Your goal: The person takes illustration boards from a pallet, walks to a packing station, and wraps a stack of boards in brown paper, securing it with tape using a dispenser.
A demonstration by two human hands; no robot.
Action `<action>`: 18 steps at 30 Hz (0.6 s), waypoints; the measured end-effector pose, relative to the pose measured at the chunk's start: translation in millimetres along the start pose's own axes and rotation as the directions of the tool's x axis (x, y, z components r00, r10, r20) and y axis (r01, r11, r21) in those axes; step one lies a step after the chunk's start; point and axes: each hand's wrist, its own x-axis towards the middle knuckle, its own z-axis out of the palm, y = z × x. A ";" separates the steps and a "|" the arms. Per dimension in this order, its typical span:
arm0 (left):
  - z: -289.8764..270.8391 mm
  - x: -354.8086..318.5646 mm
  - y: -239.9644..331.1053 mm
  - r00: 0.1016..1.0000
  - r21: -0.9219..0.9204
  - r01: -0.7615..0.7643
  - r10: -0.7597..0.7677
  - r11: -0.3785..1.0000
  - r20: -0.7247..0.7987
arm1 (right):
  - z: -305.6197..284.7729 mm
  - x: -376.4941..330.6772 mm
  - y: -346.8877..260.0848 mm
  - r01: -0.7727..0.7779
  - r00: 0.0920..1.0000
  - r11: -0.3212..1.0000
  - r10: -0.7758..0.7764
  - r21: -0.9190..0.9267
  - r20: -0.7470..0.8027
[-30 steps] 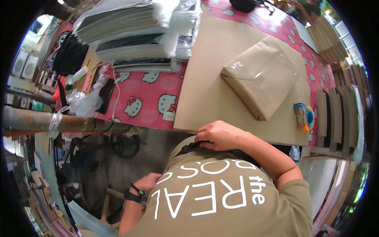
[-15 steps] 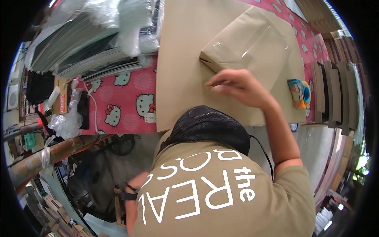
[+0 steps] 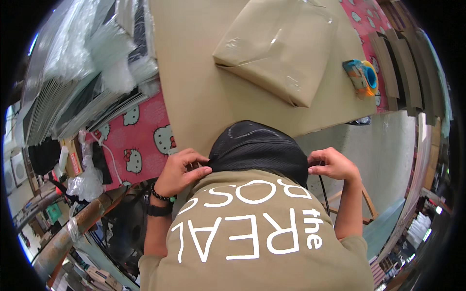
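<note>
A rounded black mesh piece (image 3: 257,150) like a pouch bulges at my waist, below the hem of my olive shirt. At its left edge my left hand (image 3: 182,169) pinches it between thumb and fingers. On the opposite side my right hand (image 3: 334,165) is closed on the right edge. A thin black cable hangs beside the right hand. Past the pouch lies a flat parcel (image 3: 276,53) in brown paper, with shiny clear tape on its faces and folds. It rests apart from both hands on a large brown sheet (image 3: 194,97).
A tape roll (image 3: 361,77) in blue and orange sits at the sheet's right side. Stacked flat panels (image 3: 73,106) with clear plastic wrap are at the left, on a pink patterned cover (image 3: 145,128). Brown boards (image 3: 407,68) stand at the right. A rusty pipe (image 3: 82,223) runs at lower left.
My right hand has left the parcel's near corner and come down to the pouch's right edge. My left hand has risen from low at my side to its left edge. The view has shifted.
</note>
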 end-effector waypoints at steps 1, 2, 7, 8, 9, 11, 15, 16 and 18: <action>-3.9 -3.9 -3.6 1.000 -0.011 -0.002 0.002 1.000 -0.002 | 0.5 5.0 -4.3 0.064 0.996 0.998 -0.063 0.013 -0.066; -5.3 -4.6 -3.4 0.999 -0.121 0.049 -0.050 0.991 -0.005 | -0.6 11.0 -8.0 0.124 0.983 0.992 -0.120 0.019 -0.137; 6.9 -13.0 -12.6 0.924 -0.310 -0.038 -0.085 0.950 -0.374 | 17.1 82.5 -96.2 0.522 0.827 0.830 -0.549 -0.195 -0.120; 9.4 -10.5 -7.5 0.900 -0.279 -0.063 -0.066 0.958 -0.430 | 29.6 100.3 -109.0 0.627 0.747 0.718 -0.664 -0.303 -0.027; 10.9 -8.1 -2.1 0.873 -0.246 -0.083 -0.048 0.966 -0.485 | 41.2 112.5 -121.4 0.619 0.779 0.743 -0.623 -0.255 0.073; 6.9 -7.4 -1.9 0.866 -0.255 -0.071 -0.067 0.964 -0.495 | 53.3 123.7 -133.6 0.590 0.807 0.733 -0.522 -0.339 0.275; -7.1 -25.0 -20.4 0.887 -0.365 0.023 -0.188 0.931 -0.422 | 46.4 111.7 -120.1 0.631 0.776 0.643 -0.513 -0.435 0.367; -11.2 -30.6 -29.1 0.907 -0.343 0.064 -0.198 0.937 -0.372 | 38.7 99.9 -112.7 0.572 0.820 0.676 -0.478 -0.464 0.315; -13.0 -40.0 -40.2 0.937 -0.272 0.148 -0.223 0.951 -0.270 | 28.9 72.4 -88.6 0.473 0.869 0.770 -0.487 -0.428 0.084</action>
